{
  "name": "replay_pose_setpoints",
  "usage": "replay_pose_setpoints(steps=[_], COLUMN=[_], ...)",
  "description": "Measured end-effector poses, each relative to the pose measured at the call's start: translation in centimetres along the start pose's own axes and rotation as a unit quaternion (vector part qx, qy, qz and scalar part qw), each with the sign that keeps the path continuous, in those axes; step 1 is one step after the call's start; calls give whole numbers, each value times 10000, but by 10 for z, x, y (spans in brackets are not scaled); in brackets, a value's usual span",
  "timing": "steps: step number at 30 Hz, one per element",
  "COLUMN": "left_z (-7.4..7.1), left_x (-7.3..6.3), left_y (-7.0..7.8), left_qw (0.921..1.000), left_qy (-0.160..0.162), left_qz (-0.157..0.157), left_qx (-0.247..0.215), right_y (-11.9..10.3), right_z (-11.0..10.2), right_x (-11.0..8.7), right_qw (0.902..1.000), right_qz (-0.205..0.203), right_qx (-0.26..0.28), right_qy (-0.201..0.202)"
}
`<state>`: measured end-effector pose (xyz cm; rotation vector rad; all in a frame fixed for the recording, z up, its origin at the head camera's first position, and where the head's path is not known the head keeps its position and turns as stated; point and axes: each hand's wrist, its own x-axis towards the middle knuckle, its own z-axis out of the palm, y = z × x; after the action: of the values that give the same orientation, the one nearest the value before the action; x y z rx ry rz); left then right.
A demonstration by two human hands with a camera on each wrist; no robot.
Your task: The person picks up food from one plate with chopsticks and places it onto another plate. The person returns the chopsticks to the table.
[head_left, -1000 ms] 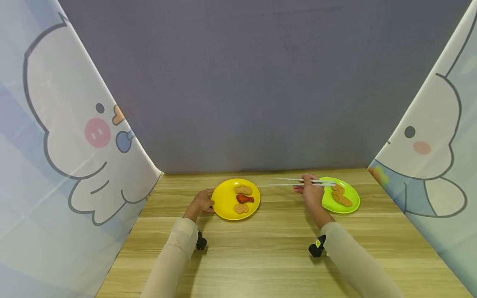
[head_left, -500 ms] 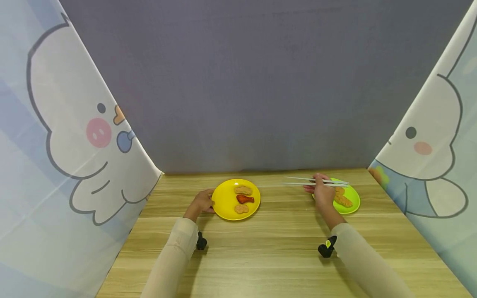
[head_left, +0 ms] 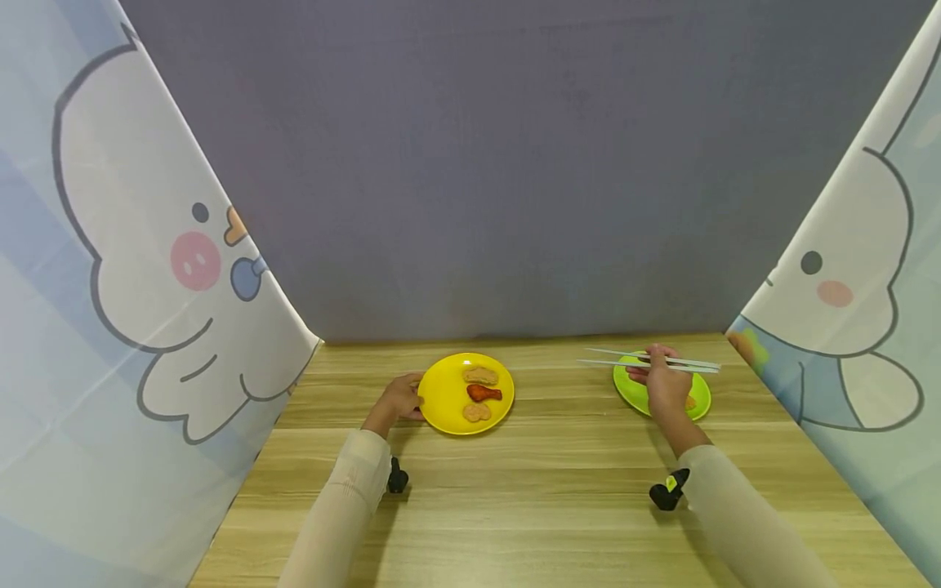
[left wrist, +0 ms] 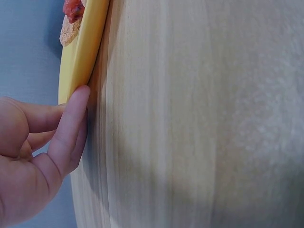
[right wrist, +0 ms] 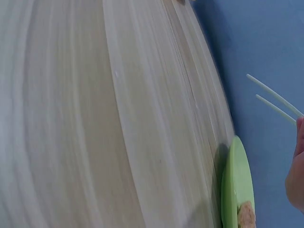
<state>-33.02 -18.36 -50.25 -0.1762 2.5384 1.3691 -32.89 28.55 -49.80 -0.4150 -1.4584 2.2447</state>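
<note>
My left hand (head_left: 399,398) pinches the near-left rim of a yellow plate (head_left: 439,398). In the left wrist view, fingers meet at that rim (left wrist: 78,66). On the plate's right half lie a toy drumstick (head_left: 483,393), a breaded piece (head_left: 481,376) behind it and a nugget (head_left: 476,412) in front. My right hand (head_left: 667,392) grips two white chopsticks (head_left: 616,363) above a lime green plate (head_left: 631,394). Their thin tips point left, slightly apart, with nothing between them. Below the hand a bit of breaded food (head_left: 690,403) shows; the hand hides the rest.
Both plates stand on a wood-grain table (head_left: 529,490), near its back edge. A grey cloth wall (head_left: 470,180) rises behind. Printed cartoon curtains flank the left (head_left: 147,245) and right (head_left: 845,327) sides. A black device (head_left: 667,492) sits at the right wrist.
My right hand has moved right with the chopsticks, from the green plate's left edge to over its middle, covering more of the food. My left hand and the yellow plate have stayed put.
</note>
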Motion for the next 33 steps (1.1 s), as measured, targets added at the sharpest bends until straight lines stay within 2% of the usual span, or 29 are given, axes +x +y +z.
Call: replay_pose_setpoints(steps=[9, 13, 21, 27, 33], left_z=[0, 0, 0, 0, 0], left_x=[-1, -2, 2, 5, 5], left_y=[-1, -1, -1, -3, -3], left_qw=[10000, 10000, 10000, 10000, 9999], left_qy=[-35, -27, -25, -19, -36], left_qz=[25, 59, 7, -46, -62], left_qx=[-58, -11, -70, -84, -133], right_y=[-19, -23, -33, -39, -46], right_z=[-20, -31, -56, -73, -86], right_x=[7, 11, 19, 25, 27], right_qw=[9996, 9997, 9991, 9976, 9971], right_qz=[250, 192, -24, 140, 204], right_qx=[141, -8, 107, 68, -98], right_qy=[42, 133, 415, 669, 726])
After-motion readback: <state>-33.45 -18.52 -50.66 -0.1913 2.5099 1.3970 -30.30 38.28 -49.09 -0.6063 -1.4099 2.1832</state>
